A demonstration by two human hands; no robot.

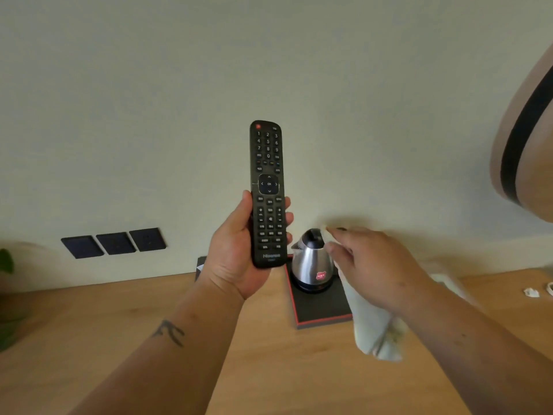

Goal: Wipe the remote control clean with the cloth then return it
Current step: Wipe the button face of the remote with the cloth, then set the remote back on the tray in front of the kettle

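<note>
A long black remote control stands upright in mid-air, buttons facing me. My left hand grips its lower half, thumb on the left edge and fingertips curled round the right edge. To the right and slightly lower, my right hand holds a pale cloth, which hangs down below the palm; a small tip of it shows at the fingertips. A gap separates the cloth from the remote.
Below is a wooden table against a pale wall. A steel electric kettle sits on a black tray with a red edge. Three dark wall plates are at the left, a plant leaf at the far left, small white items at the right.
</note>
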